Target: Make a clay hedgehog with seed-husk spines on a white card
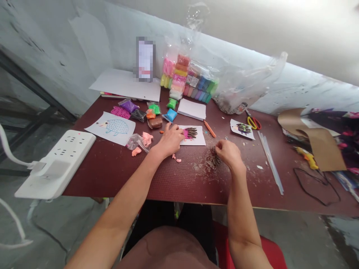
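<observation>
My left hand [171, 140] lies over the left side of a small white card [199, 139], fingers spread and resting on it. The card carries a hedgehog shape of pink clay [186, 133] set with dark brown scales [192, 132]. On the right, my right hand [228, 152] is closed in a pinch over a dark, scaly pine cone [215, 161]; what sits between its fingertips is hidden. Brown crumbs surround the cone. A finished-looking hedgehog card [242, 129] lies farther right, and a blue hedgehog drawing [113, 128] lies at left.
Bagged clay [179, 76] stands against the wall beside a clear plastic bag [238, 89]. An orange crayon-like stick [209, 128], scissors [254, 122], glue sticks [270, 162] and a yellow glue gun [307, 157] lie rightward. Peach clay [147, 139] and a power strip [60, 160] are leftward.
</observation>
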Demonstrator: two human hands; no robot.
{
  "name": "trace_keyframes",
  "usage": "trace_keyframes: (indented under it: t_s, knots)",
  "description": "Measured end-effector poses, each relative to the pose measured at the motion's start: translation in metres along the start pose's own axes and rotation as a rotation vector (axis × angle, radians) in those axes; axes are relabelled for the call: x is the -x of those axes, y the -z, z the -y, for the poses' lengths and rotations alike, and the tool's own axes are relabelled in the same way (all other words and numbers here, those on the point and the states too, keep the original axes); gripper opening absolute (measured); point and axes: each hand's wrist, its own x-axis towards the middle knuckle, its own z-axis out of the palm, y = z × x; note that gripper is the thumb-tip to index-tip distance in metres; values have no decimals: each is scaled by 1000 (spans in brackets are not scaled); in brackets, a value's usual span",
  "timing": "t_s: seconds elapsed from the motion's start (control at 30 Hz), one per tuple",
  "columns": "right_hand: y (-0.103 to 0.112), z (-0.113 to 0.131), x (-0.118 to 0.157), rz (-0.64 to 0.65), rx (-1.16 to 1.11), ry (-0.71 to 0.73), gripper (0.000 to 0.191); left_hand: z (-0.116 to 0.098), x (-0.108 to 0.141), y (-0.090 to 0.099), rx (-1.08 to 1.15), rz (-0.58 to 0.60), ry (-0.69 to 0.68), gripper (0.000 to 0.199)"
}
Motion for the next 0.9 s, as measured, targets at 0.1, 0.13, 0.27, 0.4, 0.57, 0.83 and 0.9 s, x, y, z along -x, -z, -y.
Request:
trace_keyframes:
  t_s: [0.1, 0.13, 0.27, 0.4, 0.57, 0.83, 0.9]
  knots:
    - [1, 4, -2, -101, -75, 53, 25, 0, 0, 0, -6, -9, -2, 37]
    - [1, 6, -3, -129, -119, 76, 24, 0, 0, 0, -9, -7, -3, 36]
    - [2, 9, -8, -156, -208, 75, 32, -1, -1, 2, -16, 13, 1, 34]
    - [3, 8, -12, -168, -240, 2, 24, -1, -1, 4, -12, 23, 0, 34]
    - [-1, 23, -19, -233, -722, 132, 9, -1, -1, 3, 1, 20, 6, 32]
    - [-4, 65, -43, -288, -585, 356, 5, -2, -1, 4, 4, 44, 12, 38]
    - [-6, 73, -47, -304, -536, 377, 8, -2, -2, 5, -2, 48, 12, 38]
